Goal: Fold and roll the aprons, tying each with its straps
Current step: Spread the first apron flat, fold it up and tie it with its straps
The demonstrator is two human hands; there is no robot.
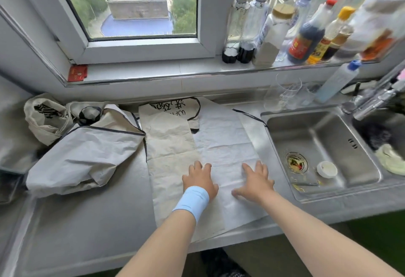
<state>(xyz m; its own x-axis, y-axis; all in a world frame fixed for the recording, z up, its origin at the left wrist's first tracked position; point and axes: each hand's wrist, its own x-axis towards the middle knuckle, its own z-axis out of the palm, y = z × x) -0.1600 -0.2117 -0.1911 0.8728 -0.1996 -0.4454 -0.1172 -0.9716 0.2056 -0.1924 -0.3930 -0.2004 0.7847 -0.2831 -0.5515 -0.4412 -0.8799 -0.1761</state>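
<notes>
left hand (pixel 199 179) flat on apron (pixel 221 145) | right hand (pixel 255 181) flat

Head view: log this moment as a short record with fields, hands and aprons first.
apron: flat on the counter, seems folded lengthwise, not yet rolled
left hand: flat on the apron's near part, fingers straight
right hand: flat on the apron beside it, fingers spread
straps: dark, loose at the far end, untied
pile: other aprons, crumpled, left on the counter
sink: right of the apron, white cup near the drain
bottles: a row on the window sill
</notes>
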